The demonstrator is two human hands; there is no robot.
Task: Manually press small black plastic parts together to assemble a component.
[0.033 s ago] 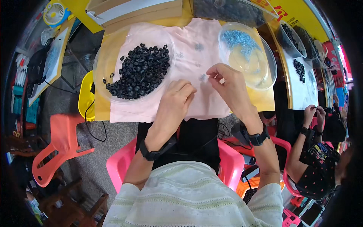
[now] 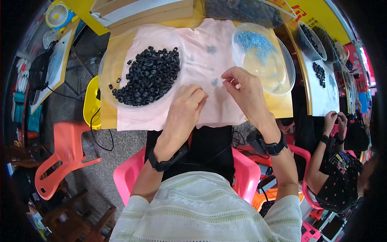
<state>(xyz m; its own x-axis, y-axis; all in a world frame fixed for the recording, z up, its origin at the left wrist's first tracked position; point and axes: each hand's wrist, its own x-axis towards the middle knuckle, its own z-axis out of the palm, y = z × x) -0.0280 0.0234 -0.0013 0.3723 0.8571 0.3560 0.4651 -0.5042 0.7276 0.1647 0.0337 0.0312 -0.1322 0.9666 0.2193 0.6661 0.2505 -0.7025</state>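
Note:
My left hand [image 2: 185, 105] is over the pink cloth [image 2: 219, 111], its thumb and fingers pinched together; whatever they hold is too small to make out. Just to its left lies a wide clear tray [image 2: 105, 66] with a heap of small black plastic parts [image 2: 155, 76]. My right hand [image 2: 245, 86] is also in a pinch, and I cannot make out what is between the fingertips. Close to those fingertips a small cluster of bluish bits [image 2: 215, 82] lies on the cloth. Beyond my right hand is a round clear tub [image 2: 268, 82] with tiny light-blue pieces [image 2: 256, 42].
A cardboard box [image 2: 153, 16] and a clear bin of dark parts [image 2: 246, 12] line the table's far side. A yellow bin [image 2: 92, 101] hangs low at the left, near a red chair [image 2: 66, 153]. Another person [image 2: 334, 165] works at a table on the right.
My right hand has shifted very slightly right, so the bluish cluster beside its fingertips shows a little more. My left hand has barely moved.

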